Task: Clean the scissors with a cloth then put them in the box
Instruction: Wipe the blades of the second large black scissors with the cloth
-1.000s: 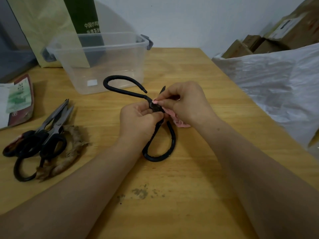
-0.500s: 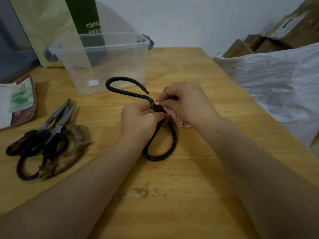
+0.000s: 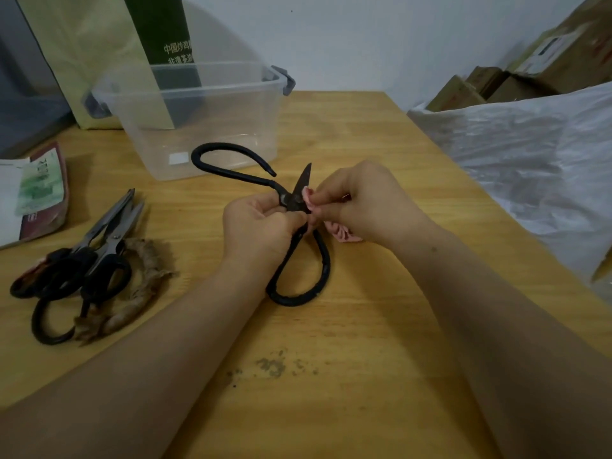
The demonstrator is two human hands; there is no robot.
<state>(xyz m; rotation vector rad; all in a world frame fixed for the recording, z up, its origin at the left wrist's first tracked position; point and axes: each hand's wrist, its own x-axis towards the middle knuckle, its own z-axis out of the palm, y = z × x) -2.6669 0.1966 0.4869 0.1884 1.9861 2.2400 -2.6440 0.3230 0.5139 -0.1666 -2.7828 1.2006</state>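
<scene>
Black iron scissors (image 3: 231,167) with big loop handles are spread wide over the middle of the wooden table (image 3: 347,376). My left hand (image 3: 258,230) grips them at the pivot. One dark blade points up and away. My right hand (image 3: 361,203) pinches a pink cloth (image 3: 341,234) against the base of that blade. The other blade is hidden by my hands. A clear plastic box (image 3: 212,127) with grey clips stands behind the scissors, with nothing inside.
Several more scissors (image 3: 89,260) lie in a pile at the left with a brown frayed rag (image 3: 139,289). A printed packet (image 3: 36,197) sits at the left edge, a paper bag (image 3: 99,51) behind the box, white plastic sheeting (image 3: 530,154) at the right. Dirt specks (image 3: 275,366) mark the near table.
My right hand has slid back from the blade's tip toward the pivot, so the blade now shows. The left hand keeps its grip.
</scene>
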